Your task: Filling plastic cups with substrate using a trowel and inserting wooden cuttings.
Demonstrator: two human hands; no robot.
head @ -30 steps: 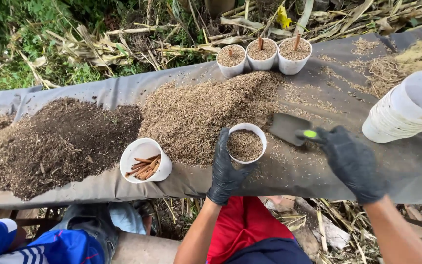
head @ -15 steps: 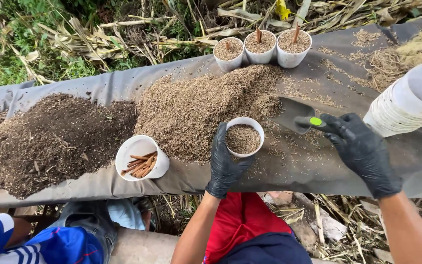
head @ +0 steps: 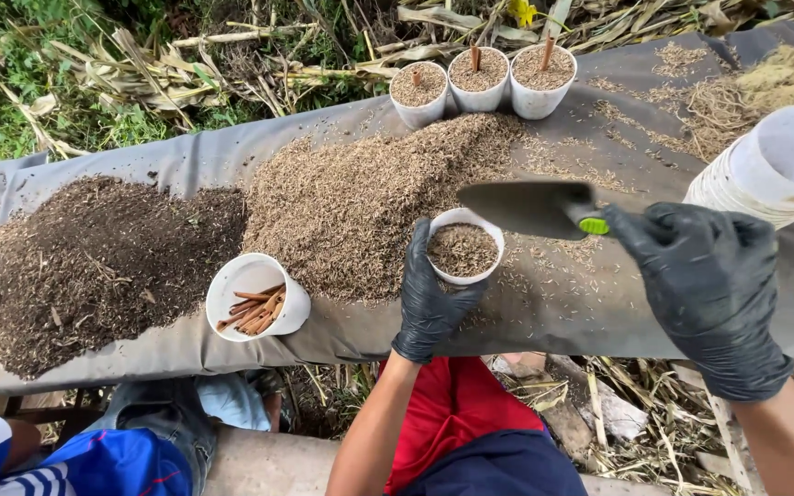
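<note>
Places are being given relative to the small white pot (head: 464,250), which is standing on the grey sheet (head: 544,308) and holding brownish husk fill. Far to its left, a dark brown heap (head: 85,262) is lying on the sheet. Nearer on the left, a tipped white cup (head: 257,297) is showing brown sticks inside. Directly left of and behind the pot, a tan husk heap (head: 360,197) is spreading up to the pot's wall. The left hand (head: 429,298), in a black glove, is gripping the pot from its near side, fingers wrapping the wall. Behind the pot, three filled white pots (head: 482,81) are standing in a row. Just right of the pot, a dark trowel (head: 530,208) is hovering with its blade above the rim. The right hand (head: 705,289), gloved black, is closing around the trowel's handle. Far right, a stack of white pots (head: 769,170) is lying on its side.
</note>
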